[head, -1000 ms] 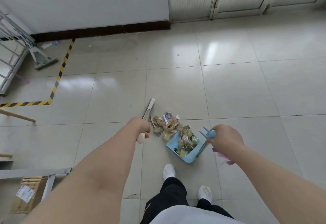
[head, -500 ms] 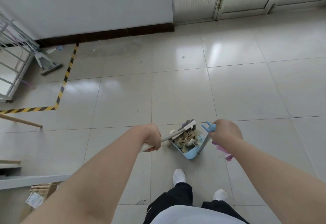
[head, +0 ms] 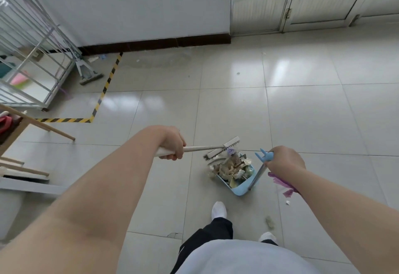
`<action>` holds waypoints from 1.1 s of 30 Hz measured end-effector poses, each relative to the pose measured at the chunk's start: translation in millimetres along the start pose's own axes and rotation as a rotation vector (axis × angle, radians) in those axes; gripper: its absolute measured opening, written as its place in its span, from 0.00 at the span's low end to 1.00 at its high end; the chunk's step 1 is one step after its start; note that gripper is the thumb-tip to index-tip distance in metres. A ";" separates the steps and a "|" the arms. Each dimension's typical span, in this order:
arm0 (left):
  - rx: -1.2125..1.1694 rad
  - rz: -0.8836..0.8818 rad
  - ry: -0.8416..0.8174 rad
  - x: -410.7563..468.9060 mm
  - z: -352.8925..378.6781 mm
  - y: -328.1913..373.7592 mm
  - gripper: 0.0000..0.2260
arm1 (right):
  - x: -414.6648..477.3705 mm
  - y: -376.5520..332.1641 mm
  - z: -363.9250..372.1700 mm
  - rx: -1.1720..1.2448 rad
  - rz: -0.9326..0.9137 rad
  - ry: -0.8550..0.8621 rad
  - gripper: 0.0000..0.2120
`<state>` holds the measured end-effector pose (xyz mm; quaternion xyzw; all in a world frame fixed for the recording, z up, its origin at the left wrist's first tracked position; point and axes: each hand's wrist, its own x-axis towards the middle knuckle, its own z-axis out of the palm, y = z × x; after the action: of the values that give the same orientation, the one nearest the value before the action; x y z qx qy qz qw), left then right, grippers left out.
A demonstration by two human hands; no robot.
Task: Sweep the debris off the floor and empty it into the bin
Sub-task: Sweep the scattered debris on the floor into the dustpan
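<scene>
My left hand (head: 173,144) grips the white handle of a small broom (head: 222,148), whose head lies at the mouth of a light blue dustpan (head: 243,188). A heap of paper and wrapper debris (head: 232,169) fills the pan. My right hand (head: 285,161) holds the dustpan's upright handle (head: 258,175) by its blue top. A small scrap (head: 269,223) and a white crumb (head: 287,202) lie on the tiles to the right of my feet. No bin is clearly visible.
A metal rack (head: 32,57) and a flat mop (head: 86,72) stand at the left by the wall. Yellow-black floor tape (head: 101,96) marks off that corner. Wooden poles (head: 43,125) jut in from the left. Doors (head: 291,3) are at the far right.
The broom swung from left of the pile across to the dustpan's mouth, pushing the loose debris into the pan. The view has tilted up and back slightly.
</scene>
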<state>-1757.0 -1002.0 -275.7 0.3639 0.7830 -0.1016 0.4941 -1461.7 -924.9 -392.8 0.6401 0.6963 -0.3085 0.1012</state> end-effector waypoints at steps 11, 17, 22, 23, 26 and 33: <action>-0.253 -0.201 0.069 11.8 78.6 1.2 0.03 | -38.2 44.7 -3.7 0.016 0.008 0.002 0.08; -0.605 -0.195 0.046 28.6 97.2 2.1 0.05 | -70.7 47.2 11.1 0.039 0.105 0.036 0.10; -0.771 -0.164 -0.041 43.7 95.8 4.8 0.07 | -100.3 33.2 33.8 0.067 0.210 0.062 0.09; -0.769 -0.152 -0.049 44.8 92.1 3.6 0.05 | -106.4 30.0 38.7 0.076 0.230 0.068 0.08; -0.770 -0.121 -0.054 46.0 80.6 -0.6 0.04 | -124.9 25.0 53.4 0.113 0.293 0.097 0.07; -0.482 0.135 -0.058 29.4 95.2 20.0 0.06 | -174.5 29.7 75.2 0.203 0.387 0.131 0.02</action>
<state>-1684.2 -1023.3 -343.4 0.2840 0.7439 0.1108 0.5947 -1424.6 -1111.9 -367.5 0.7875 0.5309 -0.3093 0.0482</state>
